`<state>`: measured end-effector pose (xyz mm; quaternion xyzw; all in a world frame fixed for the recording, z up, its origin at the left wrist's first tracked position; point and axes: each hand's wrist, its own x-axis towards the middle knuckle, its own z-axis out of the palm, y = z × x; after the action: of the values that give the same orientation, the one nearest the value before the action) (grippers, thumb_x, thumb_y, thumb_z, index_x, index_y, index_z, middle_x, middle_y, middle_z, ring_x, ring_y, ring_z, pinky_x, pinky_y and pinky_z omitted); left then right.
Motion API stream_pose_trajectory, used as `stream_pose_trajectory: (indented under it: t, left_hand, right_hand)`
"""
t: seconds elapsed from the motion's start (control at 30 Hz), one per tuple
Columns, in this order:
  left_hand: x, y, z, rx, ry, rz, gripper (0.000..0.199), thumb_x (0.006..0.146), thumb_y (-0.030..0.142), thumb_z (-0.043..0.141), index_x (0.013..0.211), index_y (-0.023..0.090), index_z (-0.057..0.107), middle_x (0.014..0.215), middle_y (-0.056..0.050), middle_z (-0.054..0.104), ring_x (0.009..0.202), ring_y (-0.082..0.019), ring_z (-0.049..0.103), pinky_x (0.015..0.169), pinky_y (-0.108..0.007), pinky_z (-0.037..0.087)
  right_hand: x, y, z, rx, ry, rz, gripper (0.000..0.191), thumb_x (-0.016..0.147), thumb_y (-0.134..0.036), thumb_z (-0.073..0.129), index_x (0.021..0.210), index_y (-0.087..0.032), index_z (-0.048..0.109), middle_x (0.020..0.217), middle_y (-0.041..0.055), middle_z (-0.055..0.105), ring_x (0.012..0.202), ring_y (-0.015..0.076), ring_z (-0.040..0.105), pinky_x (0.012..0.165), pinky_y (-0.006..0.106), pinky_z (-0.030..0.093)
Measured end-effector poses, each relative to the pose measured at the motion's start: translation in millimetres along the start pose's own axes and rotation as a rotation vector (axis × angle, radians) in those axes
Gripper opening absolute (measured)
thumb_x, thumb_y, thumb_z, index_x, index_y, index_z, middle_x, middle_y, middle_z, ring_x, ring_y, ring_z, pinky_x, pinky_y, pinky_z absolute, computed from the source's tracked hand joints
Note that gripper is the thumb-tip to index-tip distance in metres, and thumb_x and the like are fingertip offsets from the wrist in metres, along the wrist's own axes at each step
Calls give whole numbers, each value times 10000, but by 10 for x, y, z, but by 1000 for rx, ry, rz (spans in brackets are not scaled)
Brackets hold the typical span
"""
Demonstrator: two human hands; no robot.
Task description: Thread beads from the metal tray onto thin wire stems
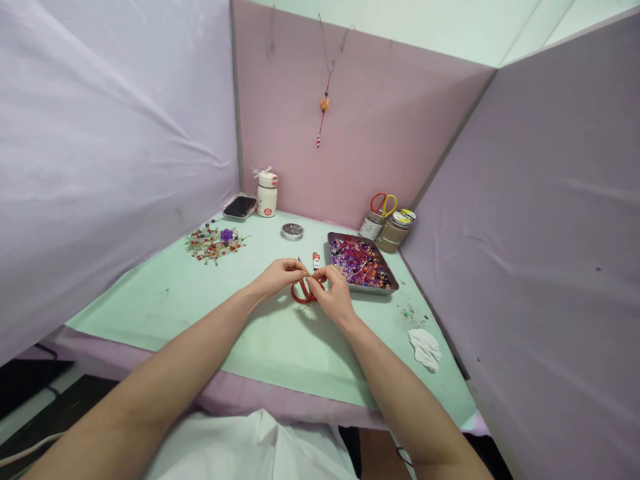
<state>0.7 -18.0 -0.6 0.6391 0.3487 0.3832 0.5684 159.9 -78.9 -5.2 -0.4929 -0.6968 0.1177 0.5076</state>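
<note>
Both hands meet above the middle of the green tabletop (pixel 200 300), fingertips nearly touching. My left hand (pixel 281 277) pinches something too small to make out. My right hand (pixel 334 293) is also closed in a pinch, at the same tiny item. Just under the fingertips lie red-handled scissors (pixel 299 293), partly hidden by my right hand. A red and white lighter (pixel 316 260) is behind the fingers. To the right, a metal tray (pixel 395 283) holds purple, red and orange beads (pixel 357 263).
Beaded strands (pixel 213 245), a phone (pixel 240 207) and a white bottle (pixel 267 197) are at the left. A round container (pixel 293 231) sits behind my hands. Jars (pixel 395 233) stand behind the tray; a white cloth (pixel 425 349) lies at the right. A beaded string (pixel 325 105) hangs behind.
</note>
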Motion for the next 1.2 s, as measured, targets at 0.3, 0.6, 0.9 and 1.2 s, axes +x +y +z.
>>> stream_pose_trajectory:
  t: [0.3, 0.6, 0.9, 1.2]
  left_hand:
    - [11, -4, -15, -175, -46, -128, 192, 612, 291, 724, 684, 133, 642, 670, -12, 602, 664, -114, 546, 697, -259, 427]
    - [12, -13, -58, -276, -94, -187, 218, 612, 273, 770, 717, 118, 658, 695, -24, 611, 664, -101, 544, 682, -252, 431]
    - [-22, 23, -25, -224, -100, -172, 192, 631, 271, 754, 718, 136, 651, 634, 3, 568, 590, -83, 509, 596, -230, 389]
    - [-43, 71, -22, -248, -92, -232, 259, 671, 333, 742, 809, 119, 694, 731, -44, 619, 655, -92, 532, 640, -233, 420]
  right_hand:
    - [12, 43, 3, -33, -23, -7, 161, 840, -221, 505, 681, -193, 507, 710, -4, 510, 708, 140, 477, 703, 277, 358]
    - [22, 41, 3, 33, -22, 11, 129, 807, -242, 527, 687, -195, 512, 721, -4, 519, 714, 140, 484, 713, 276, 378]
    - [31, 96, 54, 347, -124, 283, 193, 785, -366, 552, 844, -187, 595, 807, 20, 620, 763, 155, 559, 696, 270, 430]
    - [53, 133, 71, 431, -87, 362, 127, 709, -311, 586, 701, -185, 576, 639, -18, 568, 583, 116, 493, 587, 247, 396]
